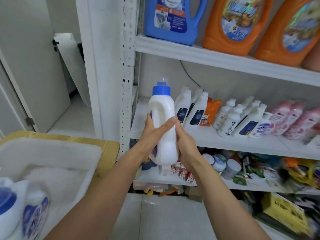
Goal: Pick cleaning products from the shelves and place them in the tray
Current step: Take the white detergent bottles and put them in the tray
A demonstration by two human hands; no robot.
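Observation:
A white detergent bottle [163, 129] with a blue cap is held upright in front of the white shelf unit, between both my hands. My left hand [152, 132] grips its left side, thumb across the front. My right hand [184, 142] grips its right side lower down. At the lower left stands the white foam tray [57, 153]. Inside it lies a blurred white bottle with a blue cap and blue label [20, 205].
The middle shelf [225, 142] carries white bottles, an orange pouch and pink bottles. Blue and orange jugs [230, 25] stand on the upper shelf. Lower shelves hold jars and packets. A yellow box [284, 212] sits on the floor at right. A wooden table edge [107, 146] shows under the tray.

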